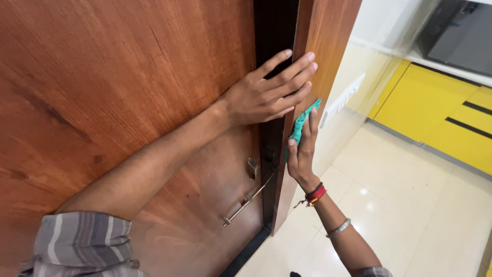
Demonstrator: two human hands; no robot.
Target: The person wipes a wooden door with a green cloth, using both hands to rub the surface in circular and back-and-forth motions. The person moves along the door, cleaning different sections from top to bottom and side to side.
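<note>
The small teal cleaning cloth (301,124) is pressed flat against the reddish-brown wooden door panel (320,31) by the right hand (302,151), fingers extended. It appears soft, light and pliable; palm pressure should hold it better than pinching. The left hand (266,92) lies open, bracing the panel's edge.

My left hand (264,95) is flat, with fingers straight and close together. My right hand (302,151) points up, fingers straight, thumb pressed in. Both arms reach forward.
</note>
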